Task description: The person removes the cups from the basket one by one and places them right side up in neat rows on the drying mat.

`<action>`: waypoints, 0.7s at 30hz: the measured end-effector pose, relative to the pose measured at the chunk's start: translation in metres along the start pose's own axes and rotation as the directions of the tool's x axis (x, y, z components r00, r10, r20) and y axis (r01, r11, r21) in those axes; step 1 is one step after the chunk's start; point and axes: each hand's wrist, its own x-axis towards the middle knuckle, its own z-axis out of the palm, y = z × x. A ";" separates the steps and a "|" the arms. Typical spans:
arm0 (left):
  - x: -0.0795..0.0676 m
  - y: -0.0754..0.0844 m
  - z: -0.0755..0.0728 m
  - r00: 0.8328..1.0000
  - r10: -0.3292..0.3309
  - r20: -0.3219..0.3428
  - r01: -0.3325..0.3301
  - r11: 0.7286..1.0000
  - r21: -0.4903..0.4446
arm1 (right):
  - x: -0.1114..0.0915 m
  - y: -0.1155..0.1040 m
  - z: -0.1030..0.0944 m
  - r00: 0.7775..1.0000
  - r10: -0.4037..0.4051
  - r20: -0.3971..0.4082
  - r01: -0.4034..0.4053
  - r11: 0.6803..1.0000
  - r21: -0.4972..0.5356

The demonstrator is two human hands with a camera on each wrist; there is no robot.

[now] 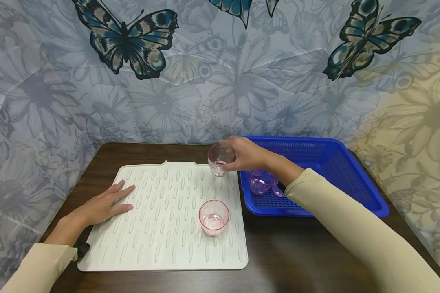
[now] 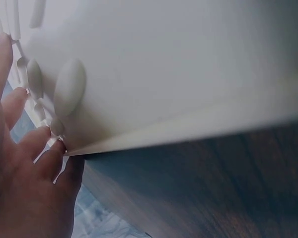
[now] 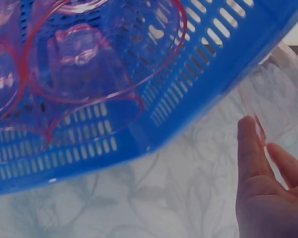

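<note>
My right hand [image 1: 243,154] grips a clear pinkish drinking glass [image 1: 217,159] by its side, above the far right corner of a white drying mat [image 1: 154,219]. In the right wrist view the fingers lie along that glass [image 3: 275,99]. A second glass [image 1: 214,219] stands upright on the mat's right half. My left hand [image 1: 104,203] rests with spread fingers on the mat's left edge; the left wrist view shows the same fingertips at the ridged surface. More pink-rimmed glasses [image 3: 84,54] sit in a blue perforated basket [image 1: 326,142] beneath the right forearm.
The mat and basket lie side by side on a dark brown wooden table [image 1: 278,252]. Behind it hangs a flowered cloth [image 1: 242,89] with butterflies. The basket's raised rim stands close to the mat's right edge.
</note>
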 end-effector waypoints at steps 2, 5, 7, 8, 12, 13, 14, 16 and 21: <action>0.000 0.000 0.000 1.000 -0.003 -0.001 0.003 1.000 -0.002 | 0.003 -0.001 0.004 0.999 0.019 0.032 -0.019 1.000 0.000; 0.001 0.001 0.000 1.000 -0.004 0.002 0.004 1.000 -0.002 | 0.006 -0.003 0.007 0.996 0.049 0.076 -0.050 0.999 0.014; 0.001 0.001 0.001 1.000 -0.004 0.003 0.004 1.000 -0.001 | 0.007 -0.004 0.010 0.992 0.063 0.106 -0.067 0.997 0.035; 0.002 0.001 0.001 1.000 -0.005 0.002 0.005 1.000 0.000 | 0.008 -0.004 0.011 0.991 0.066 0.118 -0.071 0.997 0.039; 0.002 0.001 0.000 1.000 -0.008 -0.002 0.008 1.000 0.004 | 0.012 -0.004 0.019 0.986 0.062 0.157 -0.071 0.996 0.052; 0.001 0.001 0.000 1.000 -0.009 -0.004 0.009 1.000 0.005 | 0.013 -0.004 0.021 0.984 0.064 0.165 -0.073 0.996 0.049; 0.001 0.001 -0.001 1.000 -0.010 -0.004 0.010 1.000 0.005 | 0.014 -0.004 0.023 0.983 0.066 0.170 -0.075 0.996 0.044; 0.001 0.001 -0.001 1.000 -0.009 -0.004 0.009 1.000 0.005 | 0.016 -0.004 0.027 0.981 0.077 0.178 -0.084 0.996 0.031; 0.001 0.000 -0.001 1.000 -0.011 -0.002 0.011 1.000 0.005 | 0.021 -0.005 0.036 0.976 0.098 0.193 -0.101 0.995 0.006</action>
